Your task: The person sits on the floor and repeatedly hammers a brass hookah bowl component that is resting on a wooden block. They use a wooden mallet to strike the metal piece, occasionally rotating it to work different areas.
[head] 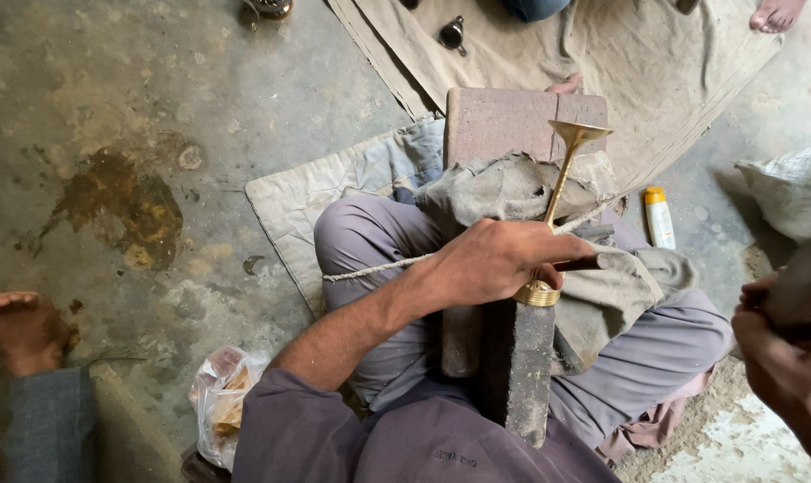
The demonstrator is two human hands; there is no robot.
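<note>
My left hand (499,259) is closed around the lower stem of a brass goblet-shaped piece (566,161). Its flared cup points up and away, and its ribbed ring base (538,293) rests on a dark upright block (526,376) between my crossed legs. A thin dark rod (577,265) sticks out from under the fingers. A grey rag (513,188) lies over my lap, and a rope (378,266) runs across my knee. My right hand (777,362), blurred at the right edge, curls around a dark object (810,282).
A reddish stone slab (504,121) lies in front of my knees on a tan cloth (620,63). A white tube with a yellow cap (660,217), a sack (794,188) and a plastic bag (219,394) lie nearby. Other people's feet show at left (21,329) and top right (777,13).
</note>
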